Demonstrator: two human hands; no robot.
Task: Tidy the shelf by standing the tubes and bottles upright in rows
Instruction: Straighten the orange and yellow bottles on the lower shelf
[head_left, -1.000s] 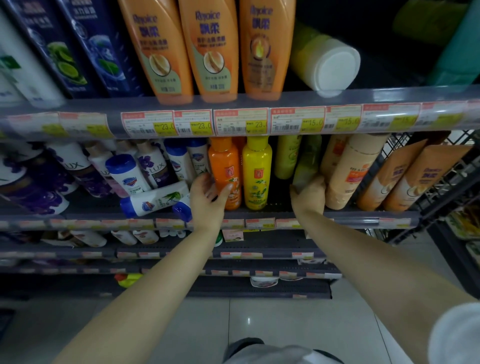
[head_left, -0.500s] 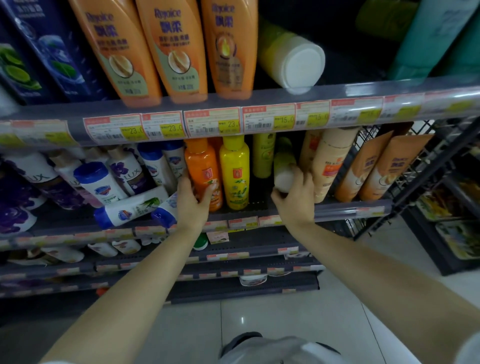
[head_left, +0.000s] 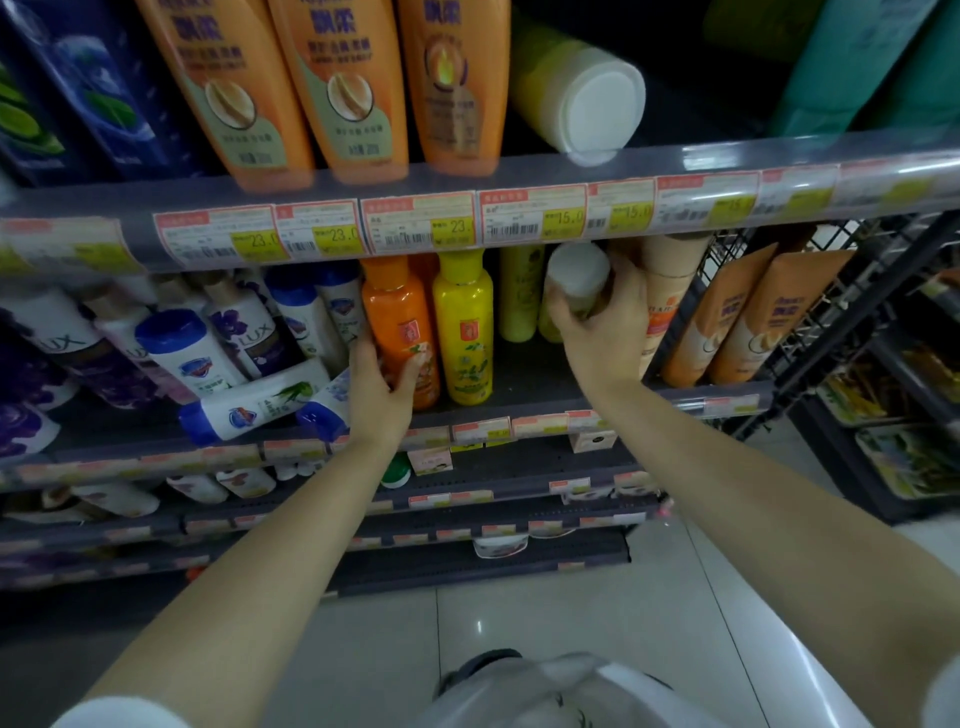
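My right hand (head_left: 602, 332) grips a pale yellow-green bottle with a white cap (head_left: 577, 273), lifted and tilted toward me under the upper shelf edge. My left hand (head_left: 382, 387) rests against the side of an upright orange bottle (head_left: 397, 322), thumb on its front. Beside the orange bottle stands a yellow bottle (head_left: 465, 327), and another pale yellow bottle (head_left: 519, 291) stands behind. Two white bottles with blue caps (head_left: 249, 408) lie on their sides left of my left hand.
Orange tubes (head_left: 748, 322) lean at the shelf's right end by a black wire rack (head_left: 852, 312). Above, big orange shampoo bottles (head_left: 343, 88) stand, and a yellow bottle with a white cap (head_left: 576, 88) lies on its side. Purple and white bottles (head_left: 244, 332) crowd the left.
My right hand took hold of the pale bottle low on the shelf and raised it, cap toward me. My left hand stayed on the orange bottle. The view moved closer.
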